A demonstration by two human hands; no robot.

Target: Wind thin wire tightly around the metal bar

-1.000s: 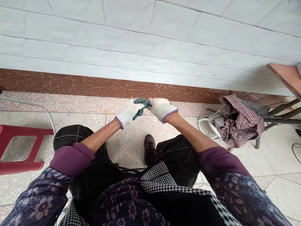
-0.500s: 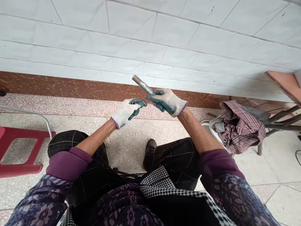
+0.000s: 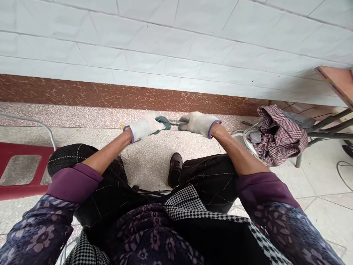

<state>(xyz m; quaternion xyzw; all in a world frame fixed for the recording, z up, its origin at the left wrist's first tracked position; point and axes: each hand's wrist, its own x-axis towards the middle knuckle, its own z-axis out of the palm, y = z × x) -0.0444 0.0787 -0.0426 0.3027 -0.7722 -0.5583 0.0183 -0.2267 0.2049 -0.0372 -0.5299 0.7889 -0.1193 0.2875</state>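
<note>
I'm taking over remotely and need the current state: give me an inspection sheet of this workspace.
Surface: speckled terrazzo floor; no bench, the work is held in the air above the knees.
Job's things: metal threaded rod, level, spanning both fists, only its middle showing.
Clutter: checked cloth heaped on a chair at right; red plastic stool at left.
Grippers: left hand and right hand, both gloved, each closed on one end of the rod.
Cables: white hose coil under the cloth; thin cable on the floor, far right.
Surroundings: white tiled wall with brown skirting; wooden table edge at right.
</note>
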